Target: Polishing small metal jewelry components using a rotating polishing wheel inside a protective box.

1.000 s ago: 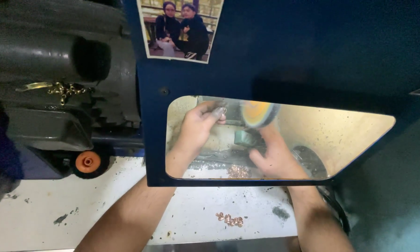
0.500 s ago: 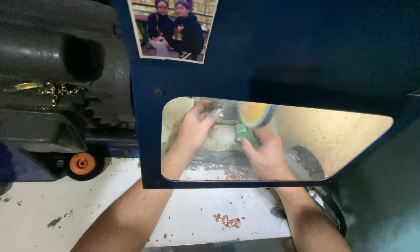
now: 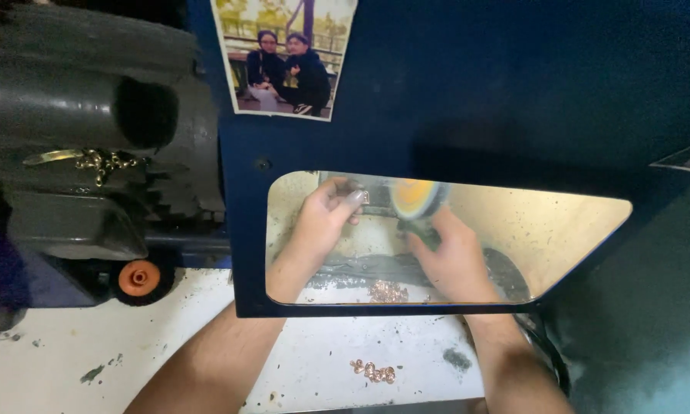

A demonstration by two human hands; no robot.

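Both my hands work behind a clear window (image 3: 559, 230) in a blue guard panel (image 3: 475, 100). My left hand (image 3: 322, 222) pinches a small metal piece (image 3: 360, 196) just left of a spinning yellow buffing wheel (image 3: 414, 198). My right hand (image 3: 458, 267) grips a green block (image 3: 421, 231) and holds it up against the underside of the wheel. Below the hands, inside the guard, lies a small pile of copper-coloured pieces (image 3: 388, 291).
A dark grey motor housing (image 3: 76, 138) with an orange knob (image 3: 139, 277) stands at the left. A photo print (image 3: 283, 57) is stuck on the panel. Several small copper pieces (image 3: 374, 371) lie on the stained white bench (image 3: 69, 353). A dark cable (image 3: 548, 360) runs at the right.
My right hand has shifted slightly with the green block under the wheel. My left hand stays beside the wheel with its piece. The view has drifted a little.
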